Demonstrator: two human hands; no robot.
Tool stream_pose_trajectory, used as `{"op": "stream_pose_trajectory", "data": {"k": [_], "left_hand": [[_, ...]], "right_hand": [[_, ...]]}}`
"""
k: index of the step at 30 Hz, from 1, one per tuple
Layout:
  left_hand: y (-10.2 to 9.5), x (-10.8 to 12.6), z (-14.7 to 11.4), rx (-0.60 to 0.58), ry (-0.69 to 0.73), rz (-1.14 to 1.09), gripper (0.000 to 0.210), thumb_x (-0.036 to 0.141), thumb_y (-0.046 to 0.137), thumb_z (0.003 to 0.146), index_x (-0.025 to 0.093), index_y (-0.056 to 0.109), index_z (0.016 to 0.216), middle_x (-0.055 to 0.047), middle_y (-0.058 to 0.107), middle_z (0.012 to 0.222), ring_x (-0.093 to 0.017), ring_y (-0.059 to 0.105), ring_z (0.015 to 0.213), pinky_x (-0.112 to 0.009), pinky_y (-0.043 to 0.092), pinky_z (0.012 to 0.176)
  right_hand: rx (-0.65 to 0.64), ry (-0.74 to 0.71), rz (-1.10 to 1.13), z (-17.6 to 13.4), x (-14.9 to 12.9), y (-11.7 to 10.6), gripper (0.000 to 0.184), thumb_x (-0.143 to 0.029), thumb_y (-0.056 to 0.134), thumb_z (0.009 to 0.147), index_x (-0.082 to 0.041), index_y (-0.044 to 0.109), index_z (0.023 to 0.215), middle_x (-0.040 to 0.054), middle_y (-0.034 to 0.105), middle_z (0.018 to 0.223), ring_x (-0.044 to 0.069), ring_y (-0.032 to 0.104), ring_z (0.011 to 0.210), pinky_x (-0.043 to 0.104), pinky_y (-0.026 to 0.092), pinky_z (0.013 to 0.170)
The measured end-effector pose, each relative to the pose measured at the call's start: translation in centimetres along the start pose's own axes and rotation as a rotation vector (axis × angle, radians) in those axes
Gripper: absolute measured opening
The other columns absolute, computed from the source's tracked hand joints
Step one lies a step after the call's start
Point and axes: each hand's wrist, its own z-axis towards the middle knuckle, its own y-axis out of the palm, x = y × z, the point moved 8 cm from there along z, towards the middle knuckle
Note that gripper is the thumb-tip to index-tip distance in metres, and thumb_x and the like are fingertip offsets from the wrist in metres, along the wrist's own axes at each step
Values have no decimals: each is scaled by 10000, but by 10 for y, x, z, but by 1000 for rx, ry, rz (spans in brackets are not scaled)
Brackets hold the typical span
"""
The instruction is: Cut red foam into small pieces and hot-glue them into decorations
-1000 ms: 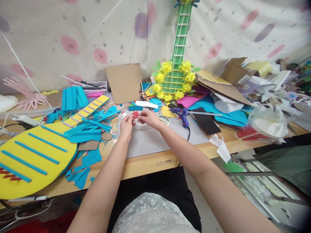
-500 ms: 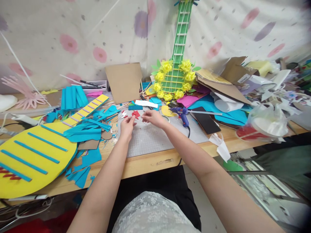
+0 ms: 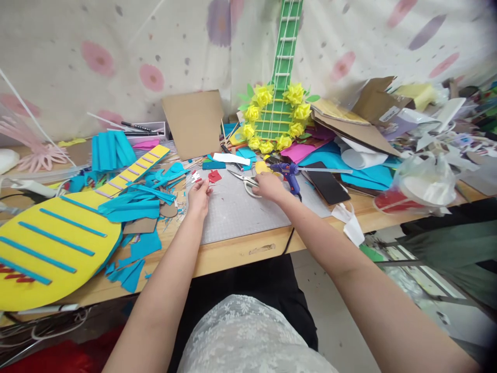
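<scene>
My right hand is closed at the handles of a pair of scissors, whose blades point left over the grey cutting mat. Near the mat's left side, my left hand has its fingers pinched together; what lies between them is too small to make out. A red scrap rests on the mat just beyond the left fingertips, with small red and white bits beside it. Close to my right hand lie a blue glue gun with a long glue stick and a yellow piece.
At left lies a yellow guitar-shaped board among blue scraps. A green guitar-shaped piece with yellow flowers stands behind. On the right are a black phone, stacked cardboard and a bagged red-and-white tub.
My right hand has moved away from the left, to the right, and taken hold of the scissors. My left hand stays near the red scrap, fingers still pinched.
</scene>
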Motion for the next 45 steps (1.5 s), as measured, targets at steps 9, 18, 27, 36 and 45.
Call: {"op": "stream_pose_trajectory", "data": {"k": [9,18,27,36,45], "left_hand": [[-3,-2,4,-6,-56,-53,188,148,735,620,156,549,650,77,475,479,-23,416,437,-186,453,609],[-2,-1,3,-100,-43,-92,163,144,733,627,157,571,620,74,469,469,-19,413,441,-187,457,625],[-4,-3,5,-81,-46,-118,159,151,746,616,156,588,632,73,488,482,-12,414,439,-186,464,634],[-4,-2,5,-88,-31,-95,179,183,757,613,159,580,625,74,486,491,-10,417,443,-192,465,644],[-5,-2,3,-62,-44,-119,173,174,754,613,158,582,628,78,471,475,-14,405,444,-191,466,639]], "right_hand": [[-50,-91,468,-8,3,-26,298,-321,587,691,-175,534,946,25,637,804,117,528,643,227,331,561],[190,-351,202,-3,-32,-20,460,-432,623,682,-147,482,1014,55,628,840,187,532,783,286,316,758],[142,-439,39,1,-46,-22,356,-456,592,720,-170,582,933,43,649,810,192,548,787,293,257,743],[120,-423,17,2,-44,-18,366,-474,583,741,-180,588,957,36,666,801,191,558,780,289,262,736],[110,-401,-4,2,-45,-17,329,-463,572,765,-176,603,922,59,676,848,184,562,769,283,274,706]]}}
